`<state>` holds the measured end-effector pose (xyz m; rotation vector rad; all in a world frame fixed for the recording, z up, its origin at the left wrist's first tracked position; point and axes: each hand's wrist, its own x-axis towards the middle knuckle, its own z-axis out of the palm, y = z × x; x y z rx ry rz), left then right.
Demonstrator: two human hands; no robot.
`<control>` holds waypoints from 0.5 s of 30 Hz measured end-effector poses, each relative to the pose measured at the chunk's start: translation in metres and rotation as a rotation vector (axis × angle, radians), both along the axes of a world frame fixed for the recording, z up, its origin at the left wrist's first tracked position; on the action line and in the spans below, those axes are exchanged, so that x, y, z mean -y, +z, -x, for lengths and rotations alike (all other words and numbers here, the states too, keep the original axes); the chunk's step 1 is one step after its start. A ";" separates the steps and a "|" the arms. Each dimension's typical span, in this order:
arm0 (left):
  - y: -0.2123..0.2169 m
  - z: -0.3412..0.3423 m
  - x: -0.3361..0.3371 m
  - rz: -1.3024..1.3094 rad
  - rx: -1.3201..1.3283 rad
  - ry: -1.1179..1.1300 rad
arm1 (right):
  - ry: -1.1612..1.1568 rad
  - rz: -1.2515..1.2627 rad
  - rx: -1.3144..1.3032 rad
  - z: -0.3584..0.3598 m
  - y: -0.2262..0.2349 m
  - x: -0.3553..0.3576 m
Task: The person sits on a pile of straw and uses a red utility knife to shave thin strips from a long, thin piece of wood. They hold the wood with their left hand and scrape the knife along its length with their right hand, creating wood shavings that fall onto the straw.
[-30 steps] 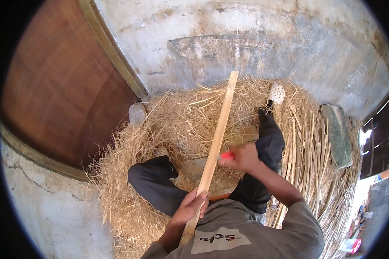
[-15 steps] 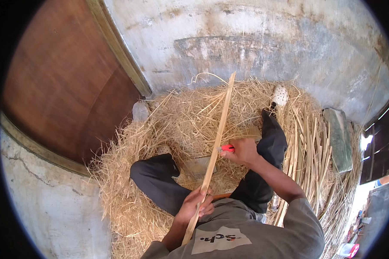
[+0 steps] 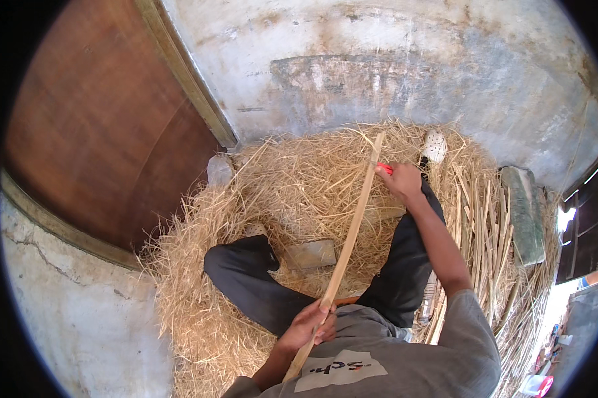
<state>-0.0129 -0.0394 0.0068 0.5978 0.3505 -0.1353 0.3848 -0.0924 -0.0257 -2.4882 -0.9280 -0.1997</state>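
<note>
A long, pale bamboo strip (image 3: 353,239) slants from my lap up and away over the straw. My left hand (image 3: 310,325) is closed around its lower part, close to my shirt. My right hand (image 3: 404,183) grips a small red cutter knife (image 3: 385,168) and holds it against the right edge of the strip, just below the far end. Most of the knife's handle is hidden in my fist, and its blade is too small to make out.
Thin shavings (image 3: 206,312) cover the floor around my legs, with a flat block (image 3: 310,255) between them. Split bamboo strips (image 3: 475,245) lie in a heap at the right beside a greenish stone slab (image 3: 524,219). A wall (image 3: 392,66) and a brown door (image 3: 107,126) stand beyond.
My right hand has slid the knife away from me along the strip, from about its middle to near the far end. The strip's far tip has shifted right and slightly nearer.
</note>
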 end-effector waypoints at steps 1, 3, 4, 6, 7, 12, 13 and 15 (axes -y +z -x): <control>-0.004 0.000 0.000 0.001 0.011 -0.016 | 0.014 0.032 0.066 -0.012 -0.007 0.004; -0.005 -0.004 0.000 -0.036 0.002 -0.017 | 0.020 0.042 0.096 -0.023 -0.017 0.005; -0.003 -0.005 0.001 -0.074 -0.018 0.002 | -0.015 -0.004 0.034 -0.028 -0.021 0.003; -0.004 -0.006 0.001 -0.162 -0.050 0.001 | -0.096 -0.104 -0.098 -0.042 -0.037 -0.002; -0.007 -0.008 -0.001 -0.213 -0.063 -0.018 | -0.117 -0.163 -0.212 -0.043 -0.050 -0.001; -0.004 -0.004 -0.011 -0.480 -0.126 -0.044 | 0.185 -0.469 -1.409 -0.004 -0.065 0.001; -0.002 -0.007 -0.014 -0.522 -0.134 -0.034 | 0.100 -0.455 -0.925 0.030 -0.066 0.000; 0.004 -0.014 -0.017 -0.570 -0.138 -0.022 | 0.289 -0.286 -0.688 0.081 -0.075 0.023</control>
